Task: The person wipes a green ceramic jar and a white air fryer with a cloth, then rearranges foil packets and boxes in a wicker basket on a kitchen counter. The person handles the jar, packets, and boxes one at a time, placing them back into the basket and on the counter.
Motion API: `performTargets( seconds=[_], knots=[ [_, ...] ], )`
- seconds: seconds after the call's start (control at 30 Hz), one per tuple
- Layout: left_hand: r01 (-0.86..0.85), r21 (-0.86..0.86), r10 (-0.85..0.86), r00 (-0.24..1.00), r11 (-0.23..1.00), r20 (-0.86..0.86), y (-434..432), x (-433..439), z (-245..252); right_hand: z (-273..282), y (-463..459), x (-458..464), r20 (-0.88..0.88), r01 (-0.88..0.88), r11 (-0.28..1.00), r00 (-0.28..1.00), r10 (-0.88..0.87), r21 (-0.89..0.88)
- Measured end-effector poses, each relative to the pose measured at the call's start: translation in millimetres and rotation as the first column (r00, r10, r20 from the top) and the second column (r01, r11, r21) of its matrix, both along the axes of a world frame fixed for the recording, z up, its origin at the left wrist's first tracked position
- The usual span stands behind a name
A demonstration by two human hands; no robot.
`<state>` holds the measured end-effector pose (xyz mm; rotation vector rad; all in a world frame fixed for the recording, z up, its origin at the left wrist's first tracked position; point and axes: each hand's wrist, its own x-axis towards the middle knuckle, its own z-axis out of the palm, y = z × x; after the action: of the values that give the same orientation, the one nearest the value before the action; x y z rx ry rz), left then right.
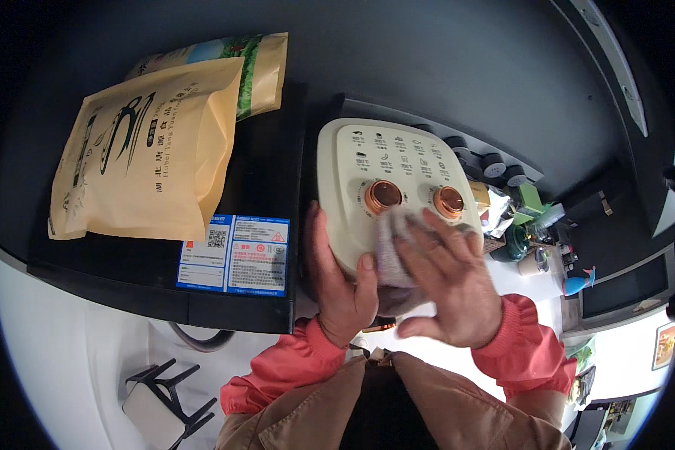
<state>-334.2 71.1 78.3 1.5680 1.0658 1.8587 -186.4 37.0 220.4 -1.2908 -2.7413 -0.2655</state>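
A cream air fryer (349,146) stands before me, with printed food icons and two copper-coloured knobs on its top panel: a left knob (383,196) and a right knob (449,202). My left hand (340,281) holds its near left corner, fingers along the side and thumb at the front edge. A greyish-white cloth (394,253) lies bunched against the panel below the knobs. Over it, my right hand (455,281) presses with fingers spread, slightly blurred. Part of the cloth is hidden beneath the fingers, and some hangs past the front edge.
To the left is a black box-shaped appliance (264,169) with a blue-and-white label (232,256). A kraft paper pouch (146,152) and another printed pouch (267,73) lie on top. Behind the fryer runs a rack with black-capped jars (492,164). A chair (154,413) stands lower left.
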Motion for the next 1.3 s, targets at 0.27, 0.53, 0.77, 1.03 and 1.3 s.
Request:
performTargets(
  seconds=[0.27,0.53,0.77,1.03,1.3],
  knots=[
    [0.032,0.024,-0.034,0.998,0.999,0.056,0.3,2.5,3.5,-17.6,25.1,5.4,-0.027,0.076,0.972,0.997,-0.071,0.224],
    [0.037,-0.063,-0.030,0.994,0.997,0.107,-3.3,4.8,3.5,-16.2,59.3,-1.9,-0.035,0.113,0.963,0.994,-0.108,0.244],
    [0.076,-0.046,-0.066,0.983,0.996,0.174,-2.0,3.6,6.7,-30.9,-18.3,39.8,-0.124,0.215,0.952,0.974,-0.192,0.220],
    [0.066,-0.020,-0.060,0.973,0.998,0.223,-1.3,10.3,8.5,-43.8,28.5,100.6,-0.451,0.175,0.984,0.881,-0.146,0.023],
    [-0.004,-0.045,0.010,0.991,0.999,0.134,-1.9,7.9,6.3,-25.4,78.0,101.6,-0.541,0.039,0.967,0.823,-0.173,-0.251]
  ],
)
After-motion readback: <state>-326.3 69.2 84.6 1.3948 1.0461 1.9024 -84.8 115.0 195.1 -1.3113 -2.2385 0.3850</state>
